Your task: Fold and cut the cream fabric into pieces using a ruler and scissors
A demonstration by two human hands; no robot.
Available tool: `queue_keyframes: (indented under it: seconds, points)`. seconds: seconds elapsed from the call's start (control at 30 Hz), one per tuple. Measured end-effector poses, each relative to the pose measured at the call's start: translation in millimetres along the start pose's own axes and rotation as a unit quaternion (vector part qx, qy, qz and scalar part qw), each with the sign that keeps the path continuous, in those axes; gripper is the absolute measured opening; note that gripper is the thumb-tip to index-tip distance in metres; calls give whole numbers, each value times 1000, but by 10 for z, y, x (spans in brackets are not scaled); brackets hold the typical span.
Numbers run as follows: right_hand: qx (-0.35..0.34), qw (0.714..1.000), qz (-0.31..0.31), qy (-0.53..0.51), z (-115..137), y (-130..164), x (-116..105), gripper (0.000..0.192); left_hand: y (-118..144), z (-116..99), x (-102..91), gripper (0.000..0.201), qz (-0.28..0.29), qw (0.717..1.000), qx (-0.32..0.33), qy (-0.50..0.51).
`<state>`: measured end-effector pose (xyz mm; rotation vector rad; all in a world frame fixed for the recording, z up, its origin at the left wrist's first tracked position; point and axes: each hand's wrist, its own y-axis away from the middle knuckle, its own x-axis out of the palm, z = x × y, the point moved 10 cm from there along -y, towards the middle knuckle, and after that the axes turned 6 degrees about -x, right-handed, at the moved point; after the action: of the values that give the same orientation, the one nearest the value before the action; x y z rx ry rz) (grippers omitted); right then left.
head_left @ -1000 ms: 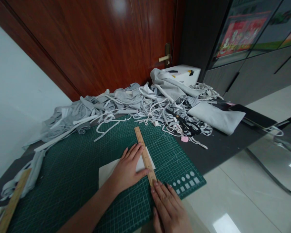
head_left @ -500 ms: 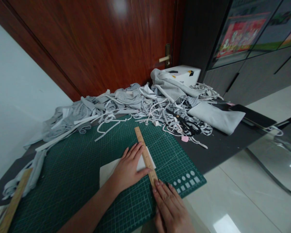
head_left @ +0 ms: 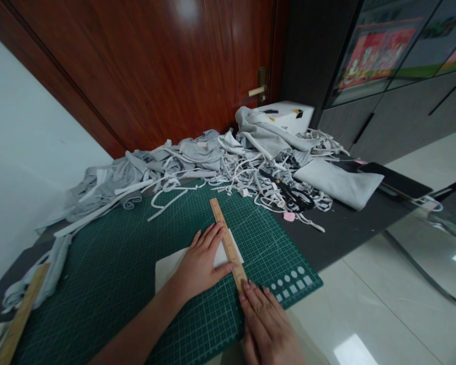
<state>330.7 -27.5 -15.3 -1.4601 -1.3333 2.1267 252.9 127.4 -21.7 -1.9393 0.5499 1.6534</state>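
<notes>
Wooden and thin, the ruler [head_left: 227, 243] lies slanted on the green cutting mat [head_left: 117, 263], on top of a small white piece of cloth [head_left: 167, 266]. The left hand [head_left: 201, 263] rests flat on the white cloth, fingers spread out and straight, not gripping anything. Its fingertips [head_left: 216, 230] touch the left edge of the ruler, and the thumb reaches to the ruler lower down. The right hand [head_left: 268, 324] lies flat on the mat too, fingers stretched out. Its fingertips [head_left: 247, 286] touch the near end of the ruler.

The mat is dark green with a grid of thin pale lines and some white shapes in one corner. The ruler is long, flat and light brown. The cloth looks smooth and is nearly square.

Behind the mat is a messy heap of grey and white fabric strips [head_left: 213, 162], soft and floppy. Black scissors [head_left: 289, 195] lie in the strips. A second wooden ruler [head_left: 19, 319] sits at the mat's left edge.
</notes>
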Motion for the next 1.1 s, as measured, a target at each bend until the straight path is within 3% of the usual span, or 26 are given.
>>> queue_keyframes:
  seconds: [1.1]
  points:
    - [1,1000,-19,19,-6,47,27,42,16,3,-15,75,-2,1000,4,5]
